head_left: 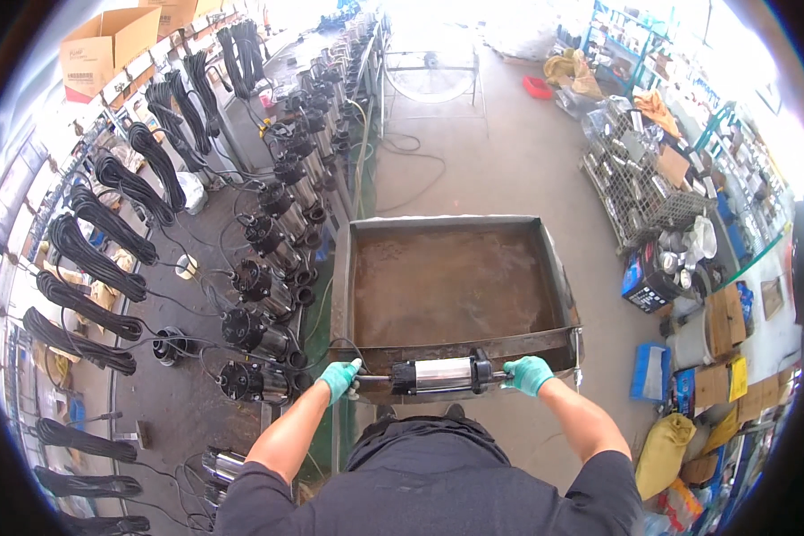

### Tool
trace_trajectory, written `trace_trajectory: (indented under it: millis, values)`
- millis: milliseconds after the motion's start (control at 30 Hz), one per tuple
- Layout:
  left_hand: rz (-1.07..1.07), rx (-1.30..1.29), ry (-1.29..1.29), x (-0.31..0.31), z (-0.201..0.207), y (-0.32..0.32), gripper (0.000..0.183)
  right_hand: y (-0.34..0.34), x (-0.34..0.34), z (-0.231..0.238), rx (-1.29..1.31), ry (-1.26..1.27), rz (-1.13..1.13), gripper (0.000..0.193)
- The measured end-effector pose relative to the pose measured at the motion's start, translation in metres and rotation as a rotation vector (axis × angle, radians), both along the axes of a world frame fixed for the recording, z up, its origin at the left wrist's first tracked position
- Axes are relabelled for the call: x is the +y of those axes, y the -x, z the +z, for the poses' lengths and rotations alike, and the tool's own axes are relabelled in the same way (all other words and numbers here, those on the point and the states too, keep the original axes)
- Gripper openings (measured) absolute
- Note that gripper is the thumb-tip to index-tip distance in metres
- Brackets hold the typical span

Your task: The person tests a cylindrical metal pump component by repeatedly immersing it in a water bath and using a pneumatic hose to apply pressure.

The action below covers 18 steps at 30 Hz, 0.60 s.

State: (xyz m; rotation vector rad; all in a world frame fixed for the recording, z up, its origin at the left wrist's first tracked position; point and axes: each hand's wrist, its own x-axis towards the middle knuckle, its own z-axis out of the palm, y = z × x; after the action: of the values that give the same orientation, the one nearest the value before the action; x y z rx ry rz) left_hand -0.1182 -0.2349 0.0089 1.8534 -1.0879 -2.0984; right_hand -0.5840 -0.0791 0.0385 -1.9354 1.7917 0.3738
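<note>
Workshop floor, cardboard box (107, 49), hands holding pump (442, 373)

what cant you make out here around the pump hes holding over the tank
Head view:
- Left gloved hand: its grip end of the steel cylindrical pump is hidden by the glove.
- Right gloved hand: likewise.
- Rusty metal tank: murky brown water hides the bottom.
- Pump's underside: faces away.

Green gloves on left hand (340, 378) and right hand (528, 374); silver-and-black pump (442, 374); rusty-brown water in grey tank (343, 277).
</note>
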Motion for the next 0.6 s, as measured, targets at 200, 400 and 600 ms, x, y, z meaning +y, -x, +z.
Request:
trace_trajectory:
  millis: [200,400,600]
  values:
    - [-0.583,-0.064,1.068,0.021,0.006,-0.027,0.04,0.009,0.01,-0.004,-0.03,-0.003,-0.054,0.033]
    - [-0.129,-0.024,0.139,0.007,-0.022,-0.017,0.03,-0.007,0.006,0.007,0.093,0.05,-0.037,0.031]
    - [0.092,0.073,0.093,0.023,-0.011,-0.014,0.039,-0.002,0.01,-0.006,-0.125,-0.042,-0.288,0.031]
